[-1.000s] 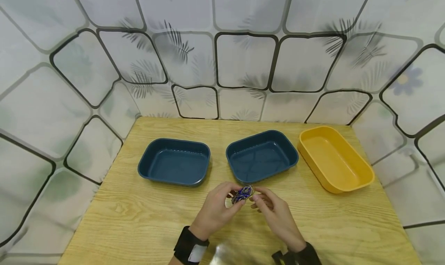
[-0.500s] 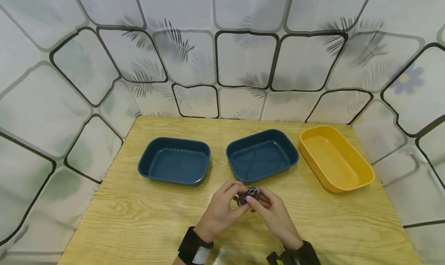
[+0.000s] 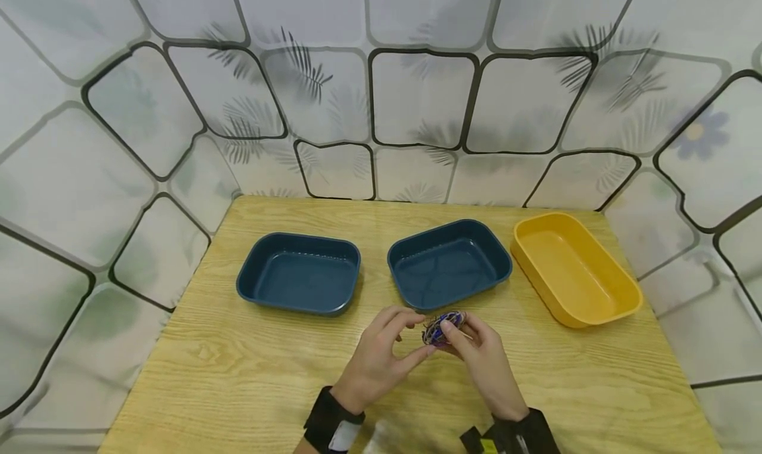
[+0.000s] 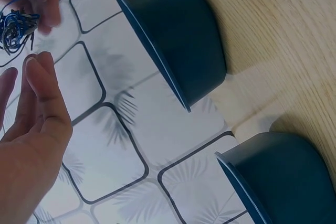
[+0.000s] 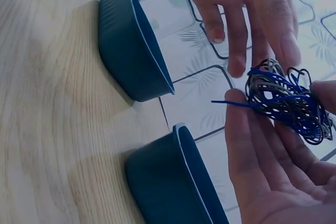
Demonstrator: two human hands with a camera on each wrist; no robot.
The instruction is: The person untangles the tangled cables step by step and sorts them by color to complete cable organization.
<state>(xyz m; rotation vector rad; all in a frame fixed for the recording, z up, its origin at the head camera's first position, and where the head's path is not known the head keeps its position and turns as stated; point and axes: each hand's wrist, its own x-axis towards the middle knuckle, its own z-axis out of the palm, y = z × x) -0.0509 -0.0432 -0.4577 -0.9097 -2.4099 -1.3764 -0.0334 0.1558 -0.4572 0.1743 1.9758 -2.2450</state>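
A small tangle of thin blue, grey and dark wires [image 3: 439, 329] is held above the table in front of the middle blue tray. My right hand [image 3: 489, 368] pinches this wire bundle [image 5: 289, 100] between thumb and fingers; one blue end sticks out beyond the fingertips in the right wrist view. My left hand [image 3: 378, 358] is at the bundle's left side, thumb and fingers spread apart. Its fingertips [image 4: 44, 64] are close to the wires [image 4: 16, 30] without curling round them; whether the thumb touches them I cannot tell.
Two dark blue trays, one on the left [image 3: 300, 288] and one in the middle [image 3: 452, 275], stand on the wooden table [image 3: 238, 381]. A yellow tray [image 3: 571, 275] stands at the right. Patterned sheeting [image 3: 417, 103] rises behind and at both sides.
The wire bundle has moved slightly right. My right hand has come onto it and now pinches it, while my left fingers, which held it a second ago, have loosened and spread.
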